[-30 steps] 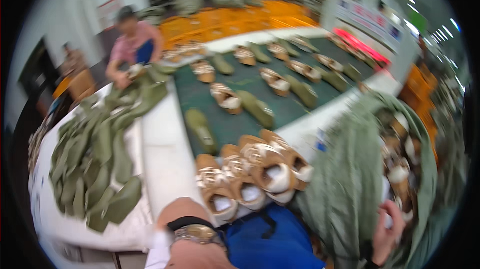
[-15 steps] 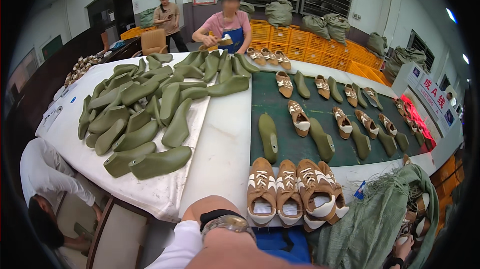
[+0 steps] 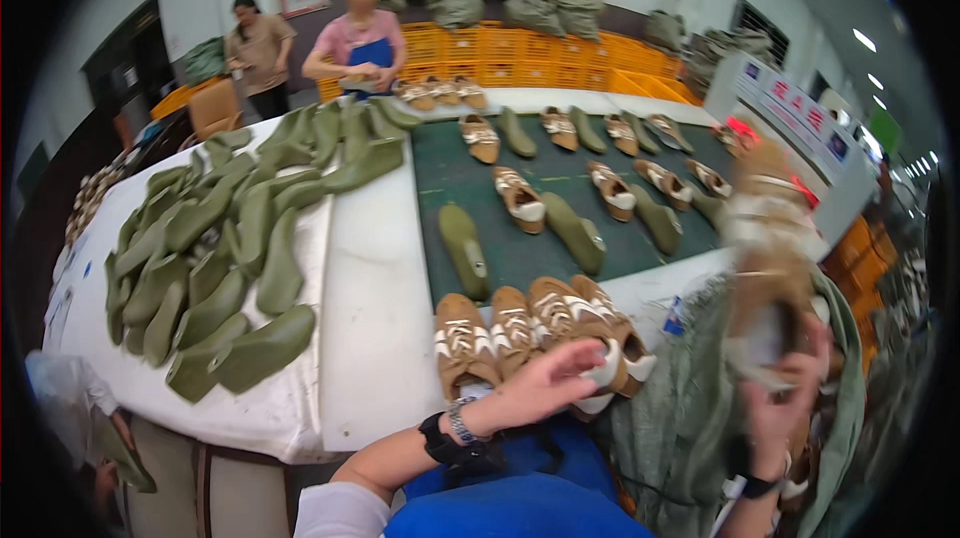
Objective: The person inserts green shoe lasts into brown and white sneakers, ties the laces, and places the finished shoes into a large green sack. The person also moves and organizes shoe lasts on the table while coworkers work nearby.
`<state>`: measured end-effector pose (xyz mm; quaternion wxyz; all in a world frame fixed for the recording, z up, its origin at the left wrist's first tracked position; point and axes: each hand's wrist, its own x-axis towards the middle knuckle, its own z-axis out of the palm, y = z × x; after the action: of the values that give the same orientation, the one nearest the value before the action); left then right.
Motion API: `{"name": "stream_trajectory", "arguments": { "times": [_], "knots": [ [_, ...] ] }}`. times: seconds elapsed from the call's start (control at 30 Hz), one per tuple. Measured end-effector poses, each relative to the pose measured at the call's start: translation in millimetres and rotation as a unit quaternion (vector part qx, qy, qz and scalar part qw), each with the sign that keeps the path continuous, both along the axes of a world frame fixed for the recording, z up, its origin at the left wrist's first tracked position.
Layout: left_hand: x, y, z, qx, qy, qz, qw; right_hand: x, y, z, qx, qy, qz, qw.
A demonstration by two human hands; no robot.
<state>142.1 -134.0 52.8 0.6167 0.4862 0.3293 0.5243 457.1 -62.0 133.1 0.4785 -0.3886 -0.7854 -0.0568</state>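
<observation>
My right hand (image 3: 785,398) grips a brown sneaker (image 3: 765,318) by its heel end, raised over the green woven sack (image 3: 690,428) at the lower right. Motion blurs the shoe; more brown and white shows above it, and I cannot tell whether that is a second sneaker. My left hand (image 3: 550,383) is open, fingers stretched out, just over the heels of a row of brown sneakers with white stripes (image 3: 512,328) at the table's near edge. Whether it touches them is unclear. A dark band and a metal watch circle my left wrist.
Green shoe lasts (image 3: 200,288) lie heaped on the white table (image 3: 370,338). Sneakers and lasts stand in rows on a green belt (image 3: 400,168). Across the table a person in a blue apron (image 3: 370,56) handles a shoe. Another person crouches at the lower left beside a last (image 3: 125,453).
My right hand has come up out of the sack with a sneaker. My left hand has come into view over the row of sneakers. The whole view has turned to the right.
</observation>
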Motion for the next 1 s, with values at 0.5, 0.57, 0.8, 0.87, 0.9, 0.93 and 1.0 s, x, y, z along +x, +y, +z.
{"name": "stream_trajectory", "arguments": {
  "times": [0.5, 0.57, 0.8, 0.87, 0.9, 0.93, 1.0],
  "knots": [
    [-69.5, -47.7, -20.2, -0.009, -0.010, 0.400, 0.916, -228.9, 11.3, -58.5, -0.490, 0.093, 0.483, 0.720],
    [-73.5, -49.2, -24.1, -0.019, 0.027, 0.419, 0.907, -235.6, 11.3, -66.9, -0.521, 0.100, 0.476, 0.701],
    [-124.3, -58.8, -64.0, -0.097, 0.036, 0.485, 0.868, -226.4, 0.4, -97.9, -0.565, 0.181, 0.456, 0.663],
    [-156.2, -54.9, -77.7, -0.139, 0.022, 0.519, 0.843, -209.5, -7.8, -104.3, -0.566, 0.165, 0.438, 0.678],
    [-171.8, -50.3, -83.5, -0.152, 0.016, 0.542, 0.826, -200.9, -11.4, -106.8, -0.562, 0.157, 0.424, 0.693],
    [-188.2, -45.1, -88.0, -0.195, 0.009, 0.565, 0.802, -191.9, -13.3, -108.2, -0.562, 0.152, 0.420, 0.697],
    [-247.5, -19.0, -82.8, -0.170, 0.051, 0.575, 0.799, -177.8, -15.4, -109.9, -0.570, 0.135, 0.391, 0.710]
  ]
}}
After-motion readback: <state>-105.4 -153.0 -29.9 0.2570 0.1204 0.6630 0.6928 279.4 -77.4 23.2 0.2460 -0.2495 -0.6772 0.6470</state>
